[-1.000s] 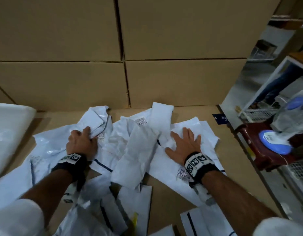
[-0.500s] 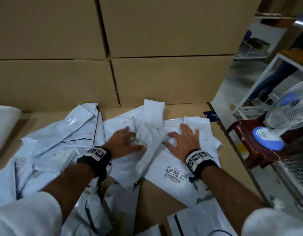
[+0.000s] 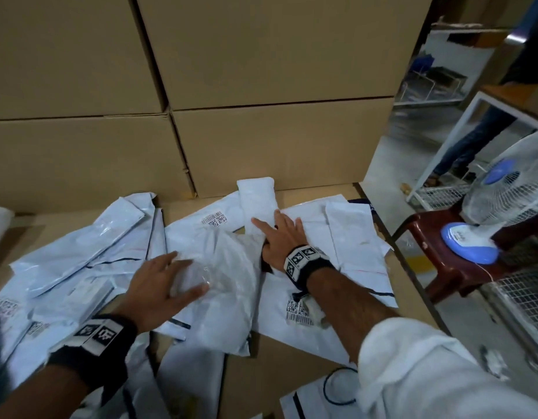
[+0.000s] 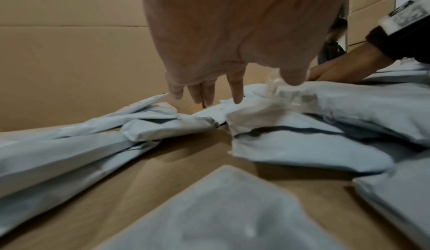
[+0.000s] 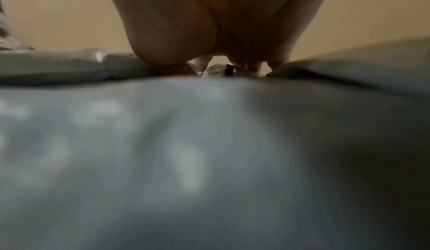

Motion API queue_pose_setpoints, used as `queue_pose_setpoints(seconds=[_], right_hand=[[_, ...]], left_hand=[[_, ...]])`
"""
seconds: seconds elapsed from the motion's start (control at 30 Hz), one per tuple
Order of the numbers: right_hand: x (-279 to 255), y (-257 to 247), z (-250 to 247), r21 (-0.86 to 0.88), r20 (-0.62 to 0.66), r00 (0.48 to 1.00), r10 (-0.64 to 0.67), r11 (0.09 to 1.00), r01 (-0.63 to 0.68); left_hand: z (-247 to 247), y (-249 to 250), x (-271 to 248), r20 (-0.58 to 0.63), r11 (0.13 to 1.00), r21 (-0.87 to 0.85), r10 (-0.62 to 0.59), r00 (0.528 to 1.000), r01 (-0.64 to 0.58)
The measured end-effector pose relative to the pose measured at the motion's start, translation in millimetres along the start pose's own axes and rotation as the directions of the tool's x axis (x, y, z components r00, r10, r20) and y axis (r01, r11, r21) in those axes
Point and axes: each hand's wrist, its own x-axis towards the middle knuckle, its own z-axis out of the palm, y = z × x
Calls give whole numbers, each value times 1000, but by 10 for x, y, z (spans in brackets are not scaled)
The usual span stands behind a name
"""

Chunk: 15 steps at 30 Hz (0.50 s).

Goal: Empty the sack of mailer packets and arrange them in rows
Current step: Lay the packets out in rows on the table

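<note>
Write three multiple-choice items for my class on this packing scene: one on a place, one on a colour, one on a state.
1. Where is the fan?
A. To the person's right, on a dark red stool
B. On top of the cardboard boxes
C. Among the packets

2. What colour are the mailer packets?
A. Brown
B. White
C. Black

3. How is the right hand?
A. Curled into a fist in the air
B. Gripping the fan
C. Spread flat on the packets

Answers: 1 A, its blue base sits on the stool; 2 B, white plastic with barcode labels; 3 C, the fingers lie straight and splayed on them.
</note>
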Motion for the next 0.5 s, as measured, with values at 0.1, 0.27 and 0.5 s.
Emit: queue_pose_setpoints(seconds=[0.1,0.27,0.5], right_hand=[[-62,-67,10,0,-5,1000,16,1000,-16],[-527,-349,-5,120,18,1000,18,993,-20],[-1203,-792,-104,15,252,964,-89,996,88]], left_hand=[[-56,-176,-133,-127,996,5,-92,988,94],[-299,-660,-376,-139,879,119,-445,885,461],[-318,-1027,-602,274,946,133,-321,907,295]])
